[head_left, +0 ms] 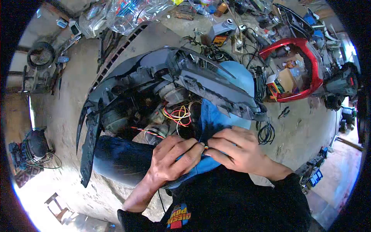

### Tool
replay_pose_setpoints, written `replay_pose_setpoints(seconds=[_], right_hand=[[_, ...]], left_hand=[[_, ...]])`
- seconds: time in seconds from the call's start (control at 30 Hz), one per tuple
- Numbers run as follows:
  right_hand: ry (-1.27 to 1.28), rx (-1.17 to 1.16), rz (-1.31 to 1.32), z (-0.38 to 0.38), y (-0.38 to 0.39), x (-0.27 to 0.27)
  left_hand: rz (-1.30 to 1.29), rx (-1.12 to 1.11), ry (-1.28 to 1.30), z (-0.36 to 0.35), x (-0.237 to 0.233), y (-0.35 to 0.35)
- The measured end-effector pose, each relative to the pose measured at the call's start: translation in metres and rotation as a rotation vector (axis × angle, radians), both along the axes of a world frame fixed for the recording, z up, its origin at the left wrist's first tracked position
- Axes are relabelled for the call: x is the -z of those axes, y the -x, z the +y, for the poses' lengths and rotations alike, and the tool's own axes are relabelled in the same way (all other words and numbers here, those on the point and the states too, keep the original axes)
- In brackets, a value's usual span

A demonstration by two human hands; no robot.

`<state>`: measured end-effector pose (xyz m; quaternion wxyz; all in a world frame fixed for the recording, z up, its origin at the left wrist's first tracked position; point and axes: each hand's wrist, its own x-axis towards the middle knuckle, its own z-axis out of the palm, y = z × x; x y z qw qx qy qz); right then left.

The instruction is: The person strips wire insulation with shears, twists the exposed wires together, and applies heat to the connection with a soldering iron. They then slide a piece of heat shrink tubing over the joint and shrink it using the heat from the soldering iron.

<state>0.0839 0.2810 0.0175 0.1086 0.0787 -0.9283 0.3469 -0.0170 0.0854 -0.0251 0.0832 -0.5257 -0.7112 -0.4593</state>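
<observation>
Across my lap rests a dark plastic vehicle shell (216,88), like a headlight housing, its open back facing me. A loose coil of red, yellow and white wires (178,116) spills from inside it. A twisted strand (148,132) runs toward my left hand (176,157). My left hand is closed, fingertips pinching a short bundle of coloured wires (206,147). From the other side, my right hand (237,150) pinches the same bundle. The fingers cover most of it, so the wire ends are hidden.
A red curved body panel (317,73) lies on the floor at the right, near an opened cardboard box (286,80). Pliers (284,112) and a coil of black cable (266,133) lie nearby. A grey oil bottle (222,33) and plastic bags (129,15) are at the back.
</observation>
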Motion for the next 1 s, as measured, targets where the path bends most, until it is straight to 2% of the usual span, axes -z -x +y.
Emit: replay_pose_setpoints(seconds=[0.13, 0.27, 0.43, 0.53, 0.63, 0.73, 1.0], right_hand=[[0.003, -0.037, -0.017, -0.001, 0.006, 0.002], [0.155, -0.069, -0.053, -0.001, 0.005, 0.003], [0.557, 0.027, -0.291, -0.006, 0.001, 0.008], [0.975, 0.173, -0.708, -0.009, -0.005, 0.003], [1.266, 0.199, -0.816, -0.011, -0.003, 0.0], [1.45, 0.245, -0.869, -0.011, 0.001, 0.001], [1.492, 0.269, -0.929, -0.012, 0.001, -0.002]], left_hand=[[-0.031, 0.0, 0.002, -0.003, 0.001, 0.0], [-0.032, 0.022, -0.013, -0.002, -0.002, 0.002], [-0.006, 0.041, 0.021, -0.003, -0.004, 0.007], [-0.072, -0.003, -0.01, -0.002, 0.003, 0.003], [-0.076, -0.009, -0.001, -0.004, 0.004, 0.001], [-0.034, -0.012, 0.007, -0.004, 0.005, 0.001], [0.048, -0.016, 0.032, -0.007, 0.006, -0.002]])
